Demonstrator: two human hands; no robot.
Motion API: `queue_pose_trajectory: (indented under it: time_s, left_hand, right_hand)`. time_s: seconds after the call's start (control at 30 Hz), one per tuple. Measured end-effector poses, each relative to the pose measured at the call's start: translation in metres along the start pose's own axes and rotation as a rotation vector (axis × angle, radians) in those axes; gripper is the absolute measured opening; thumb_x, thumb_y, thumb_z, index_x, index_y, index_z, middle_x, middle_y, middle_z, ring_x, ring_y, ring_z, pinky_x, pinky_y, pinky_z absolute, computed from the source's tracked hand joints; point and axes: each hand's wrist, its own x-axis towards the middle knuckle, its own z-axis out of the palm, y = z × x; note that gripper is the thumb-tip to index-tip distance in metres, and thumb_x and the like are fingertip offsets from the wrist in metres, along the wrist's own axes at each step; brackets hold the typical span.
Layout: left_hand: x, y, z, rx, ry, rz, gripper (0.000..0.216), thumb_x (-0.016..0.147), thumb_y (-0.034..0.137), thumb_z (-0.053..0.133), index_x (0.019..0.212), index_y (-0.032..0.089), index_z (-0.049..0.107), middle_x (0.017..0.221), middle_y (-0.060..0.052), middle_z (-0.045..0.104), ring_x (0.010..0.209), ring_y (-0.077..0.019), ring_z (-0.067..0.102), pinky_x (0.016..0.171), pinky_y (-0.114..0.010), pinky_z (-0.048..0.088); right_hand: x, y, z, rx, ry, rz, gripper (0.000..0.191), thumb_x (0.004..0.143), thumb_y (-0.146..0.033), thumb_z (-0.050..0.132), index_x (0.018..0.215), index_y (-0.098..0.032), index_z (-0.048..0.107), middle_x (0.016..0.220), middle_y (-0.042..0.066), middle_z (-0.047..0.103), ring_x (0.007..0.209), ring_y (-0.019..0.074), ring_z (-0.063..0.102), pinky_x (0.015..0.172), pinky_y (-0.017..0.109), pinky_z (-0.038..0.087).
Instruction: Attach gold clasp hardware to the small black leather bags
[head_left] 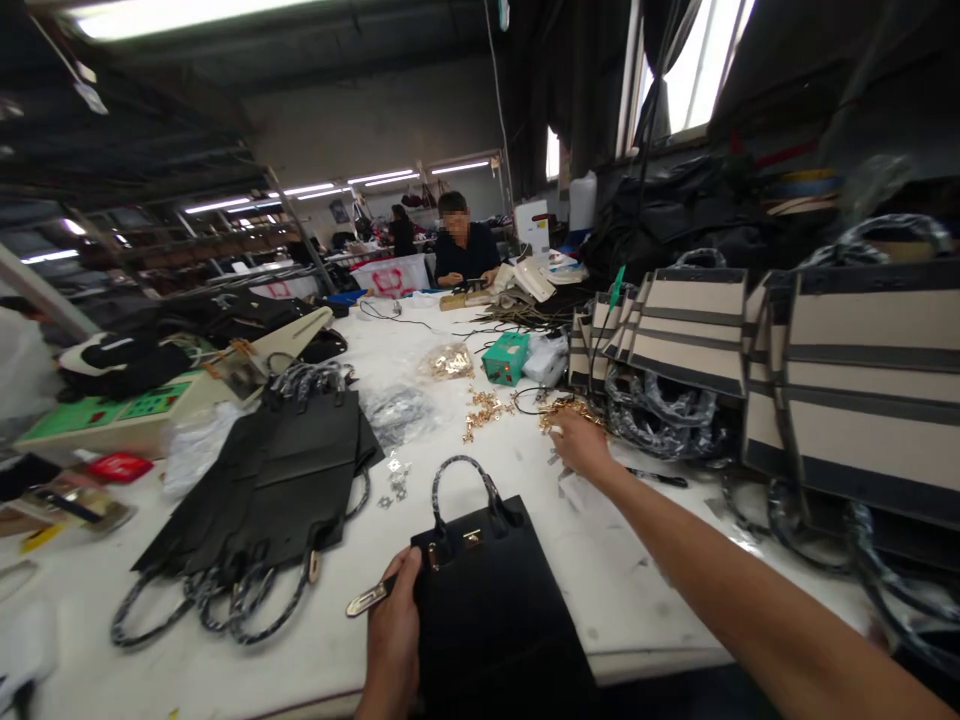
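My left hand (394,630) grips the left edge of a black handbag panel (495,600) at the table's front edge, thumb on top. A strap with a shiny metal tip (367,598) sticks out leftward by the thumb. The panel has an arched handle (461,462) wrapped in clear film and gold-coloured fittings (471,540) near its top. My right hand (581,445) stretches across to a heap of small gold-coloured metal pieces (566,408). Its fingers are bent together at the heap, and what they pinch is hidden.
Black bag panels (292,470) lie stacked at left, beige-and-black ones (690,320) stand at right. A green box (506,357), a bag of gold pieces (448,361) and loose gold pieces (484,410) lie mid-table. A person (465,245) sits at the far end.
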Motion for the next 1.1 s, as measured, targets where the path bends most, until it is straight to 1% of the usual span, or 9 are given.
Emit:
queue_pose_trajectory:
  time_s: [0.1, 0.2, 0.5, 0.6, 0.73, 0.87, 0.93, 1.0, 1.1]
  left_hand:
    - [-0.003, 0.002, 0.002, -0.014, 0.034, -0.011, 0.043, 0.065, 0.051, 0.075, 0.092, 0.018, 0.072, 0.087, -0.002, 0.073, 0.084, -0.0237, 0.068, 0.082, -0.035, 0.051]
    - [-0.007, 0.005, 0.006, -0.027, 0.053, -0.007, 0.048, 0.061, 0.052, 0.078, 0.091, 0.015, 0.072, 0.084, -0.004, 0.073, 0.081, -0.0249, 0.067, 0.077, -0.037, 0.053]
    - [-0.014, 0.009, 0.008, -0.063, -0.030, 0.021, 0.038, 0.069, 0.052, 0.072, 0.086, 0.017, 0.071, 0.077, -0.001, 0.071, 0.075, -0.0186, 0.064, 0.072, -0.028, 0.049]
    - [-0.018, 0.006, 0.004, -0.050, -0.001, 0.040, 0.036, 0.073, 0.050, 0.070, 0.086, 0.017, 0.071, 0.080, -0.003, 0.071, 0.077, -0.0185, 0.063, 0.074, -0.028, 0.048]
    - [-0.032, 0.003, -0.006, -0.086, 0.142, 0.047, 0.032, 0.073, 0.046, 0.069, 0.085, 0.017, 0.071, 0.082, -0.002, 0.071, 0.083, -0.0194, 0.063, 0.077, -0.029, 0.047]
    - [-0.044, 0.000, -0.017, -0.089, 0.242, 0.069, 0.030, 0.073, 0.044, 0.068, 0.085, 0.017, 0.070, 0.084, -0.003, 0.071, 0.086, -0.0210, 0.063, 0.079, -0.030, 0.047]
    - [-0.045, -0.001, -0.023, -0.028, 0.202, 0.089, 0.033, 0.074, 0.047, 0.066, 0.085, 0.017, 0.069, 0.083, -0.004, 0.071, 0.084, -0.0219, 0.063, 0.078, -0.032, 0.048]
    - [-0.044, -0.002, -0.032, 0.100, 0.080, 0.122, 0.036, 0.075, 0.049, 0.065, 0.091, 0.017, 0.069, 0.085, -0.005, 0.071, 0.086, -0.0235, 0.064, 0.079, -0.034, 0.048]
    - [-0.043, 0.006, -0.046, 0.420, -0.029, 0.268, 0.051, 0.070, 0.046, 0.071, 0.112, 0.018, 0.065, 0.106, -0.009, 0.068, 0.096, -0.0262, 0.063, 0.087, -0.040, 0.049]
  right_hand:
    - [0.033, 0.006, 0.013, -0.080, -0.046, -0.011, 0.029, 0.090, -0.018, 0.047, 0.110, -0.020, 0.067, 0.122, 0.011, 0.062, 0.107, 0.0213, 0.058, 0.084, 0.028, 0.043]
    - [0.049, 0.012, 0.022, -0.127, -0.054, -0.028, 0.027, 0.090, -0.020, 0.046, 0.103, -0.017, 0.069, 0.114, 0.014, 0.064, 0.105, 0.0239, 0.058, 0.084, 0.031, 0.042]
    - [0.040, 0.026, 0.009, -0.073, 0.051, -0.076, 0.026, 0.089, -0.031, 0.047, 0.096, -0.022, 0.071, 0.109, 0.007, 0.068, 0.096, 0.0206, 0.061, 0.076, 0.027, 0.041]
    - [0.031, 0.023, 0.000, -0.005, 0.096, -0.054, 0.027, 0.088, -0.032, 0.048, 0.096, -0.022, 0.071, 0.108, 0.007, 0.070, 0.093, 0.0211, 0.062, 0.075, 0.028, 0.042]
    - [0.001, 0.005, -0.011, 0.145, 0.115, -0.064, 0.022, 0.082, -0.030, 0.052, 0.089, -0.021, 0.070, 0.104, 0.007, 0.072, 0.089, 0.0206, 0.064, 0.077, 0.029, 0.045]
    - [-0.055, -0.028, -0.005, 0.346, -0.014, -0.134, 0.017, 0.077, -0.031, 0.054, 0.068, -0.020, 0.063, 0.102, 0.005, 0.074, 0.082, 0.0181, 0.068, 0.071, 0.027, 0.051]
    - [-0.084, -0.045, 0.004, 0.532, -0.130, -0.124, 0.018, 0.077, -0.032, 0.054, 0.064, -0.020, 0.060, 0.097, 0.006, 0.075, 0.080, 0.0193, 0.070, 0.066, 0.027, 0.053]
    - [-0.107, -0.059, 0.014, 0.755, -0.250, -0.056, 0.014, 0.075, -0.030, 0.056, 0.065, -0.020, 0.059, 0.088, 0.007, 0.075, 0.078, 0.0208, 0.071, 0.064, 0.028, 0.054]
    - [-0.126, -0.072, 0.023, 0.858, -0.319, -0.014, 0.011, 0.070, -0.027, 0.060, 0.062, -0.021, 0.055, 0.089, 0.007, 0.075, 0.080, 0.0216, 0.071, 0.068, 0.030, 0.054]
